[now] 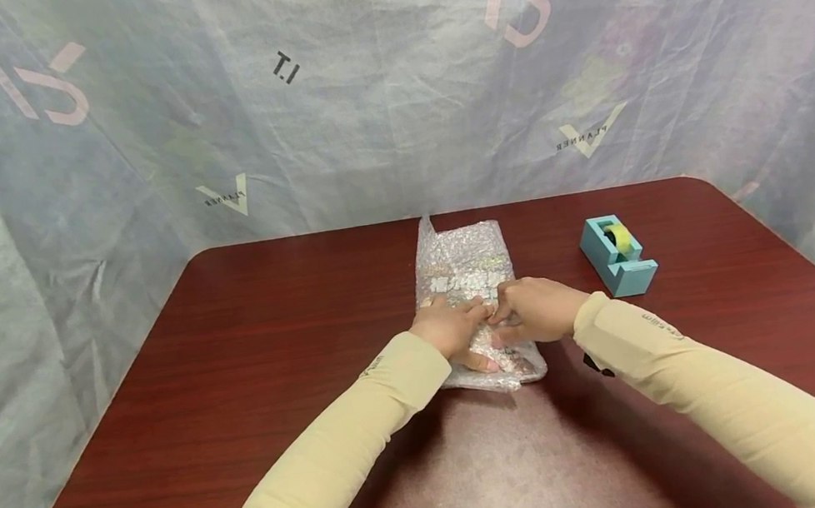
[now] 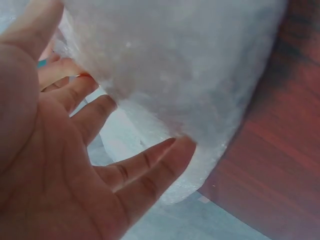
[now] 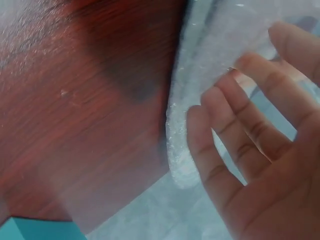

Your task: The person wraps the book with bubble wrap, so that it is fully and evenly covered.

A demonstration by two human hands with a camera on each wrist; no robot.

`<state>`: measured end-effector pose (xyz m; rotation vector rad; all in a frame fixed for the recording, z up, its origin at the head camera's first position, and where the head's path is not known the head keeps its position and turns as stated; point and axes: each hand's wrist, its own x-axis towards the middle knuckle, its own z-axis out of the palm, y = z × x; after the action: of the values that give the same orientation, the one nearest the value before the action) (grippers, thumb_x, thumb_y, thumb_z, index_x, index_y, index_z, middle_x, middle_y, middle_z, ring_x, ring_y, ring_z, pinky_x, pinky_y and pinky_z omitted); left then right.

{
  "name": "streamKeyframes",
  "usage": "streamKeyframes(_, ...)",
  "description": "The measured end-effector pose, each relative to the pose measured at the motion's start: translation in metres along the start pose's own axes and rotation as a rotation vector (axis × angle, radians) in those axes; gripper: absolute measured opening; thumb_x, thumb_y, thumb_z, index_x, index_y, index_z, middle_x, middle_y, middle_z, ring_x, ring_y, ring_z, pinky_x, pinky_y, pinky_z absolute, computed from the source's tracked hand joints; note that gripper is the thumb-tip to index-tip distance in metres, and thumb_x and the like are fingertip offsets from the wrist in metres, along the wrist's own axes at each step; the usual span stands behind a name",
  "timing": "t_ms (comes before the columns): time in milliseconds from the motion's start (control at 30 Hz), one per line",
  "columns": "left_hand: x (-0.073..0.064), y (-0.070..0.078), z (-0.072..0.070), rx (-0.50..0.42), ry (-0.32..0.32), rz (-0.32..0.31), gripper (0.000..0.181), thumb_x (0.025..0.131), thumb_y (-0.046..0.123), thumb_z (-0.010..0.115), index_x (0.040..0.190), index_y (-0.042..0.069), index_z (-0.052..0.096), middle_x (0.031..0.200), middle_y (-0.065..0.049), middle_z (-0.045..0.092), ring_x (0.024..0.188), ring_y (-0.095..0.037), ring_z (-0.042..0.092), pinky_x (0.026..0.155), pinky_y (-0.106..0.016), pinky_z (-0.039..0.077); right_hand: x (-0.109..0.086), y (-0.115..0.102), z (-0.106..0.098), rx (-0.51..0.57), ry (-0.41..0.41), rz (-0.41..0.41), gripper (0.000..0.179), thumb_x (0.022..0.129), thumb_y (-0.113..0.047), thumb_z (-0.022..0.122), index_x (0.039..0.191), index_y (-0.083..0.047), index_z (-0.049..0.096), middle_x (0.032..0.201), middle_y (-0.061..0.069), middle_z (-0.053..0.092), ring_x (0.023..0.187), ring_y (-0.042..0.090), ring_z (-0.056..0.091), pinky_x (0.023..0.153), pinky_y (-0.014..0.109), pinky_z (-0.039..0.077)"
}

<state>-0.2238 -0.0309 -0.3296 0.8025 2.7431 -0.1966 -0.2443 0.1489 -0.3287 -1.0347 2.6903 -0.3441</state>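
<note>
A flat parcel in clear bubble wrap (image 1: 462, 243) lies lengthwise on the table, with something printed or patterned showing faintly through the plastic. My left hand (image 1: 454, 328) rests on its near half, fingers spread and fairly straight, fingertips against the wrap (image 2: 200, 60) in the left wrist view. From the right side, my right hand (image 1: 538, 310) reaches over the same half and touches the wrap close to the left fingers. The right wrist view shows the right fingers (image 3: 225, 120) only slightly bent, with their tips on the plastic. What the wrap encloses cannot be made out.
A teal tape dispenser (image 1: 615, 260) with a yellow roll (image 1: 619, 237) stands to the right of the parcel. The dark red wooden table (image 1: 272, 320) extends to both sides. Grey printed cloth (image 1: 376, 107) hangs behind and beside it.
</note>
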Motion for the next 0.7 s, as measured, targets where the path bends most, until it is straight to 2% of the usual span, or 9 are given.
streamKeyframes(133,0.000,-0.001,-0.002,-0.002,0.004,0.006,0.088,0.085,0.065,0.069,0.157,0.024,0.038,0.163,0.004,0.035,0.143,-0.034,0.040,0.118,-0.044,0.030,0.001,0.005,-0.003,0.047,-0.048,0.016,0.025,0.096,-0.016,0.071,0.119,-0.009,0.077,0.105,0.004,0.063,0.093,0.021,0.062,0.084,0.041,0.054)
streamKeyframes(267,-0.001,-0.001,-0.003,-0.024,0.015,0.017,0.089,0.085,0.063,0.071,0.157,0.023,0.039,0.162,0.003,0.037,0.145,-0.025,0.040,0.120,-0.043,0.027,0.003,0.013,-0.007,0.111,-0.054,0.015,0.023,0.097,-0.010,0.067,0.117,-0.010,0.078,0.108,0.005,0.068,0.095,0.020,0.064,0.082,0.041,0.055)
streamKeyframes(367,-0.001,-0.001,-0.003,-0.044,0.010,0.014,0.092,0.085,0.062,0.072,0.160,0.024,0.033,0.163,0.002,0.035,0.145,-0.027,0.039,0.119,-0.045,0.029,0.006,0.018,-0.013,0.160,-0.083,0.014,0.023,0.099,-0.014,0.066,0.118,-0.009,0.078,0.110,0.006,0.071,0.097,0.021,0.066,0.082,0.041,0.056)
streamKeyframes(467,-0.003,0.000,-0.004,-0.057,-0.003,0.014,0.093,0.086,0.060,0.072,0.162,0.028,0.029,0.163,0.003,0.034,0.146,-0.031,0.037,0.118,-0.048,0.030,0.010,0.025,-0.023,0.225,-0.159,0.018,0.028,0.101,-0.020,0.063,0.122,-0.006,0.075,0.117,0.010,0.072,0.104,0.024,0.067,0.086,0.043,0.056)
streamKeyframes(567,-0.002,0.000,-0.005,-0.054,-0.017,0.010,0.091,0.087,0.060,0.071,0.162,0.031,0.029,0.164,0.004,0.033,0.147,-0.034,0.034,0.119,-0.048,0.029,0.015,0.032,-0.032,0.319,-0.227,0.065,0.036,0.104,-0.024,0.058,0.130,0.000,0.069,0.125,0.017,0.069,0.108,0.029,0.068,0.090,0.046,0.056)
streamKeyframes(633,-0.001,0.000,-0.005,-0.049,-0.031,-0.002,0.090,0.087,0.061,0.071,0.162,0.032,0.030,0.164,0.006,0.032,0.148,-0.036,0.033,0.119,-0.049,0.028,0.018,0.039,-0.037,0.351,-0.221,0.111,0.039,0.105,-0.023,0.056,0.134,0.002,0.064,0.128,0.021,0.067,0.109,0.032,0.068,0.090,0.048,0.056)
streamKeyframes(700,0.001,0.001,-0.005,-0.048,-0.043,-0.018,0.090,0.087,0.061,0.071,0.161,0.032,0.030,0.164,0.007,0.031,0.148,-0.039,0.030,0.119,-0.050,0.028,0.021,0.045,-0.038,0.350,-0.169,0.162,0.041,0.106,-0.022,0.055,0.137,0.003,0.061,0.127,0.023,0.066,0.108,0.034,0.068,0.090,0.048,0.056)
